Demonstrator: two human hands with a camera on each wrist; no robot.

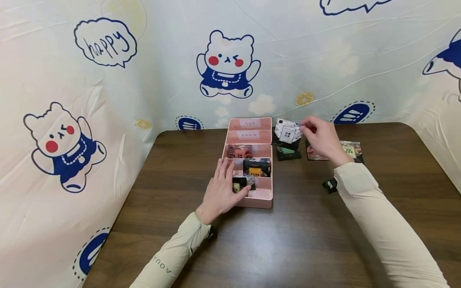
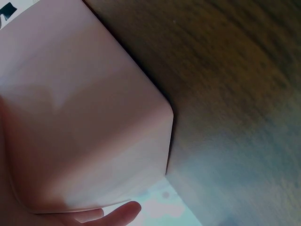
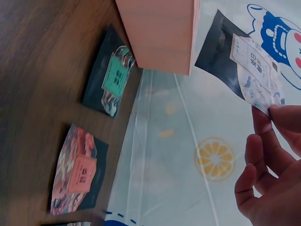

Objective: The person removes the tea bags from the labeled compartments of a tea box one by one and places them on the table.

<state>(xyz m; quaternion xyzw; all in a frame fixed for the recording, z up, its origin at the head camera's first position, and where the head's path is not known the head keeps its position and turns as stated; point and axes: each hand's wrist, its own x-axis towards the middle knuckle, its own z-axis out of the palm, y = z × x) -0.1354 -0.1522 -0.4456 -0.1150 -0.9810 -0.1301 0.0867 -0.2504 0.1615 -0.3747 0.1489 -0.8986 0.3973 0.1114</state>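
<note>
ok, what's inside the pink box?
The pink box shows a red packet, an orange-labelled packet and a yellow-labelled packet. The left hand covers its near left side; dividers hide the floor farther back.

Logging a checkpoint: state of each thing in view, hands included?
Pink box: open, on the table
White-tea sachet: lifted, one edge pinched
Right hand: pinching that sachet
Left hand: resting on the box
Green-label sachet: lying beside the box
Pink-label sachet: lying on the table
Yellow-label sachet: lying on the table
Boxed red sachet: middle compartment
Boxed orange-label sachet: second-nearest compartment
Boxed yellow-label sachet: nearest compartment
</note>
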